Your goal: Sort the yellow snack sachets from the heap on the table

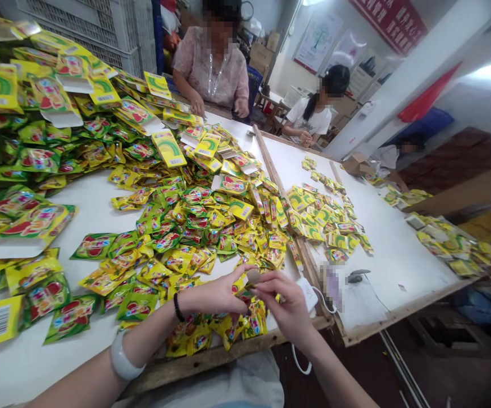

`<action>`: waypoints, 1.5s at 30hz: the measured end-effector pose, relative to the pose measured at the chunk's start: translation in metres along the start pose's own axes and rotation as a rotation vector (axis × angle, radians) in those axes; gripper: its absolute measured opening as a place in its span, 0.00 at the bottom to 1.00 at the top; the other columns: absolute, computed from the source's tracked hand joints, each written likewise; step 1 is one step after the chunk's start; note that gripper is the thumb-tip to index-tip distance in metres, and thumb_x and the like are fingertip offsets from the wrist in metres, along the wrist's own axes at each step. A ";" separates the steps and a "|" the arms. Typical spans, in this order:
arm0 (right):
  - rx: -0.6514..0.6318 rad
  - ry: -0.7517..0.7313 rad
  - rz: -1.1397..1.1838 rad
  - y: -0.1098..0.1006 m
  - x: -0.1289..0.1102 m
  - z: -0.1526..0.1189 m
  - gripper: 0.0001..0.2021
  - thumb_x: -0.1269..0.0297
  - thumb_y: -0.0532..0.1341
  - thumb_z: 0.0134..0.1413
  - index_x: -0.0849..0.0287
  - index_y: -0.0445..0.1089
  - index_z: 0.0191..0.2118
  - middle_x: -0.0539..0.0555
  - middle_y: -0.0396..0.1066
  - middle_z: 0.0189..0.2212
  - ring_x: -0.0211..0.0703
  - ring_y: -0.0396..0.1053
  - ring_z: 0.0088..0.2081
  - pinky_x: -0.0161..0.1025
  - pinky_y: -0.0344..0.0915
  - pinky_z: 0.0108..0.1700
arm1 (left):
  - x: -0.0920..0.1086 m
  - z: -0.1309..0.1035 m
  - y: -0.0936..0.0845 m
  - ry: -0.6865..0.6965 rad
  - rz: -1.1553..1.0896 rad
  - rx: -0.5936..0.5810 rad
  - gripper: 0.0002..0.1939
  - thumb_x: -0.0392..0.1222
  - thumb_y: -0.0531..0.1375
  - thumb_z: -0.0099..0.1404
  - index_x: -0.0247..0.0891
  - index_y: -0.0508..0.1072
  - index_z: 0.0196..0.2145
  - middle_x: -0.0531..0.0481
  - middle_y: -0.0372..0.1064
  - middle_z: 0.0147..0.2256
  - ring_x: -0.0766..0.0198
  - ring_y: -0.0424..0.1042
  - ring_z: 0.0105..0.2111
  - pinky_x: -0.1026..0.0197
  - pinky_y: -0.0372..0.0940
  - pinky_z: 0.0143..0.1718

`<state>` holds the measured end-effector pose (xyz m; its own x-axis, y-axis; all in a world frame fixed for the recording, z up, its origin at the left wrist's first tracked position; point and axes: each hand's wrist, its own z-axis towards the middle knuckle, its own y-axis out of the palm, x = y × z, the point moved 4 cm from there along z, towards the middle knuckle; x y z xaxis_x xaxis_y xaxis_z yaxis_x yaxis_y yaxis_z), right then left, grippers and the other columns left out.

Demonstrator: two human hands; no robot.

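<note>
Close to the table's front edge, my left hand [216, 293] is closed around a small yellow carton [239, 284]. A pale flap stands up at the carton's end nearest my other hand. My right hand [288, 303] has its fingertips pinched together at that flap; whether anything else is between them is hidden. Beneath and beyond both hands lie many small shiny packets [190, 222], green with watermelon pictures or yellow. Flat yellow cartons [169, 148] rest among them, some with their white flaps open.
At the left rises a big heap of cartons and packets [54, 93]. A wooden strip [277, 175] divides the white tabletop [96, 212]. Closed cartons [325, 218] lie beyond it. A white device with a cable [308, 293] is beside my right hand. Co-workers sit across the table.
</note>
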<state>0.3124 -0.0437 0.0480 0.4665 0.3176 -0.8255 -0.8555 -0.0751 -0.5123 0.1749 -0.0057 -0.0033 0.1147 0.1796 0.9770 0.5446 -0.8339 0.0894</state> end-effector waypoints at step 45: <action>-0.176 0.430 0.499 0.024 0.051 0.028 0.17 0.54 0.60 0.54 0.56 0.61 0.46 0.48 0.69 0.28 0.36 0.69 0.22 0.34 0.67 0.23 | 0.016 -0.002 -0.025 0.246 0.515 0.416 0.16 0.52 0.52 0.65 0.38 0.69 0.41 0.50 0.67 0.31 0.64 0.65 0.29 0.63 0.59 0.31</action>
<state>0.3093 -0.0028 0.0003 0.1045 -0.1966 -0.9749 -0.9592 -0.2787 -0.0466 0.1614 0.0173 0.0101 0.2787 -0.3486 0.8949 0.7498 -0.5033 -0.4296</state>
